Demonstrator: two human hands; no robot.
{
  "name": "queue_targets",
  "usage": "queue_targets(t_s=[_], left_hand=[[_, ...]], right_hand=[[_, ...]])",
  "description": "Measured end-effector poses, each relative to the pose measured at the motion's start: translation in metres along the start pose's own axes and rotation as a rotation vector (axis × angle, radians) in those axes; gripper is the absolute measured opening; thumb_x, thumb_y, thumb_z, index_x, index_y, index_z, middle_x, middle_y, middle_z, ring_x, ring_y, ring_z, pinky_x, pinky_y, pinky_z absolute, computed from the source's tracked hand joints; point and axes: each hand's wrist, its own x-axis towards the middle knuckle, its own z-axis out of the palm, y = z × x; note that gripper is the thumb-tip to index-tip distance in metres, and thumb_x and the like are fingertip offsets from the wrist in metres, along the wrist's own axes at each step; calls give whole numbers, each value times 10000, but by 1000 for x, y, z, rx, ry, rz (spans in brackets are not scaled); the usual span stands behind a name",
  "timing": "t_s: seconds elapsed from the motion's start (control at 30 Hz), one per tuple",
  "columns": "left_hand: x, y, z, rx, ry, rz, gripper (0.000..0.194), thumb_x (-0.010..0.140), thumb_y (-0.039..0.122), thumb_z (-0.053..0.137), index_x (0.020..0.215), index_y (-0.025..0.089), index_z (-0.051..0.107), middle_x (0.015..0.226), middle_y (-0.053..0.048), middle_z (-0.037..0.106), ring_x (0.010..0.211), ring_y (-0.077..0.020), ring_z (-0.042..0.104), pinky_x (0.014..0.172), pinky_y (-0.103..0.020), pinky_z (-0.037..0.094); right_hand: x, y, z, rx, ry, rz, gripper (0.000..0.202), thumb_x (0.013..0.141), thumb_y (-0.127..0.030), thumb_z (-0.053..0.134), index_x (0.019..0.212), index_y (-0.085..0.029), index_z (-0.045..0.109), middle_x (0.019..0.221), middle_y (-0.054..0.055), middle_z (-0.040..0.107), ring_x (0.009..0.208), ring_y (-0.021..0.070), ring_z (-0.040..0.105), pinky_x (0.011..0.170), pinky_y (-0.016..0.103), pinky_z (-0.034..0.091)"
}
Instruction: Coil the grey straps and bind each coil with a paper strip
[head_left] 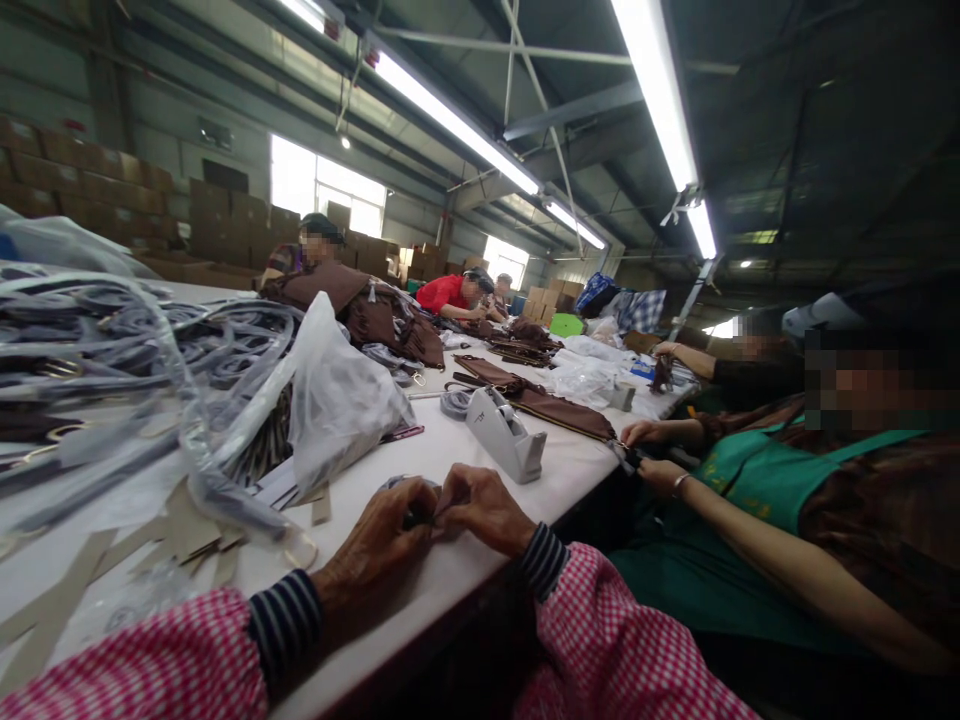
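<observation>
We bring our left hand [386,530] and right hand [486,508] together at the lower centre of the frame, just above the white surface [356,622]. The fingers of both are narrow, pinched on a small dark piece [426,517] between them; they hide most of it, so we cannot tell its shape or material. Just behind our left hand we see part of a grey, plastic-wrapped coil [409,481] lying flat.

Beyond our right hand, near the centre, stands a pale grey plastic tape dispenser [504,436]. To its right, a long brown fabric bag with a fringe [564,408] reaches toward the hands of a person in a green apron [739,485]. At centre-left we have a translucent white plastic bag [337,390], open toward the left, beside a heap of grey plastic-wrapped straps [142,335]. Flat beige strips [184,530] lie scattered at the lower left.
</observation>
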Motion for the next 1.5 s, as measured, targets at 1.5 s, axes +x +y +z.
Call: queue_targets(t_s=[1.5], left_hand=[[-4,-11,-6,360,-136,65,323,956,478,538,1109,266,726,1140,-94,685,1055,-313,525,887,-437,430]], right_hand=[[51,-54,-17,-761,-696,-192,48,818,-137,682,771,-142,693,740,55,735,708,193,714,633,255,510]])
